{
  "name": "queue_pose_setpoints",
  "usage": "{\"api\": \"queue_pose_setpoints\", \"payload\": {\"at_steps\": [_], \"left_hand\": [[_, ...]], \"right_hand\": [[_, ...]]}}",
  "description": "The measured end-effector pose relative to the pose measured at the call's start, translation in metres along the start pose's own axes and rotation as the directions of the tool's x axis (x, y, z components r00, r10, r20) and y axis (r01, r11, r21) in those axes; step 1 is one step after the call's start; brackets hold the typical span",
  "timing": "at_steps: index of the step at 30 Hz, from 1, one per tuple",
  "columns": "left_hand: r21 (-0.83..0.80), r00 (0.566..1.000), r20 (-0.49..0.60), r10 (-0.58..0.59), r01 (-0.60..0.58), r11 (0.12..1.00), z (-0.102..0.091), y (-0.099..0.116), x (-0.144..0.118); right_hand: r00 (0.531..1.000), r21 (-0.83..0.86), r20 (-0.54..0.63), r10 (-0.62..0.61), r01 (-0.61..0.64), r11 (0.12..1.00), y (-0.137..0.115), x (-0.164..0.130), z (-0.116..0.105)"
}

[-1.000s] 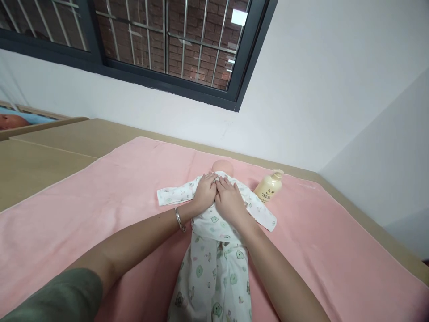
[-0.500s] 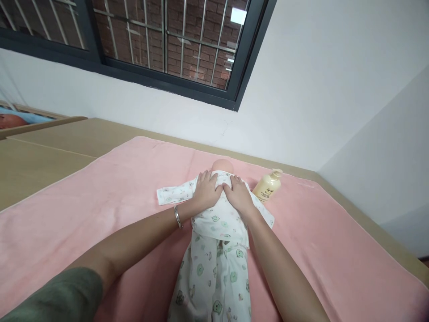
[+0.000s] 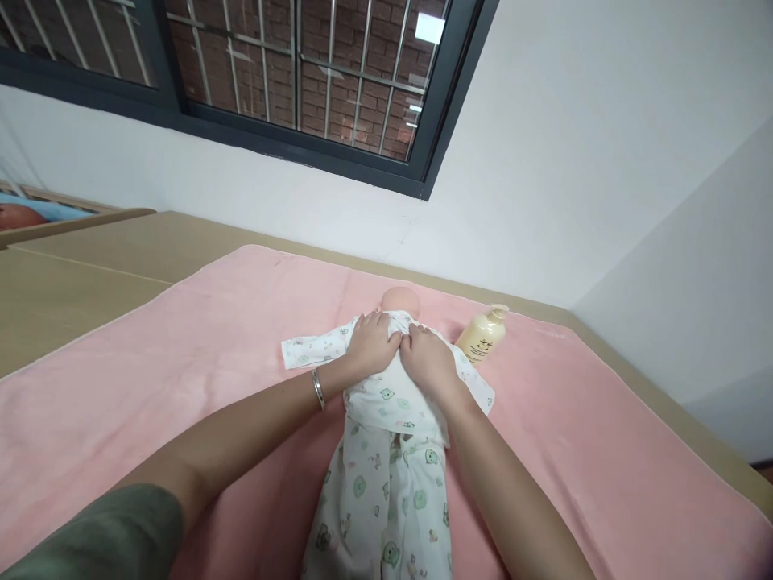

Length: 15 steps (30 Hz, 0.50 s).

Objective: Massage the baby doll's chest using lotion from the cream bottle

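The left hand (image 3: 371,345) and right hand (image 3: 430,361) lie side by side, palms down and fingers curled into the collar of the printed baby garment (image 3: 386,451) on the doll (image 3: 399,300). Just right of the right hand stands a cream lotion bottle (image 3: 481,337); a pink towel (image 3: 181,354) spreads beneath them across the worktop (image 3: 72,282).

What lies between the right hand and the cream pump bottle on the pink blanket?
In the head view, only the doll's printed sleeve lies between the right hand and the pump bottle, spread flat on the pink blanket; nothing else lies there.
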<state>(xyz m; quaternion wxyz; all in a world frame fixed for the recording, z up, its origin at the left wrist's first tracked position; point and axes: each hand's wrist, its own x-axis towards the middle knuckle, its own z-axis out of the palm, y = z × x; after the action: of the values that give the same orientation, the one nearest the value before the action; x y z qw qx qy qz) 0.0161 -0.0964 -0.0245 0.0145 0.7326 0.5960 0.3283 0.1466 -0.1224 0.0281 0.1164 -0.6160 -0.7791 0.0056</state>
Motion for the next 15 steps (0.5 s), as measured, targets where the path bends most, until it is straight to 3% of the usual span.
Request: {"api": "queue_pose_setpoints", "payload": {"at_steps": [6,9,15], "left_hand": [[0.051,0.996,-0.030,0.081,-0.079,0.996,-0.009,0.007,-0.006],[0.052,0.993,-0.057,0.104,-0.101,0.994,-0.007,0.008,-0.009],[0.055,0.997,-0.080,0.002,0.003,0.998,0.000,0.004,-0.007]], "right_hand": [[0.997,0.237,0.070,0.026,-0.042,0.971,0.029,0.021,0.005],[0.999,0.168,0.032,0.019,-0.024,0.985,0.028,0.021,0.008],[0.999,-0.050,0.029,0.041,-0.040,0.998,0.000,-0.003,-0.003]]}}
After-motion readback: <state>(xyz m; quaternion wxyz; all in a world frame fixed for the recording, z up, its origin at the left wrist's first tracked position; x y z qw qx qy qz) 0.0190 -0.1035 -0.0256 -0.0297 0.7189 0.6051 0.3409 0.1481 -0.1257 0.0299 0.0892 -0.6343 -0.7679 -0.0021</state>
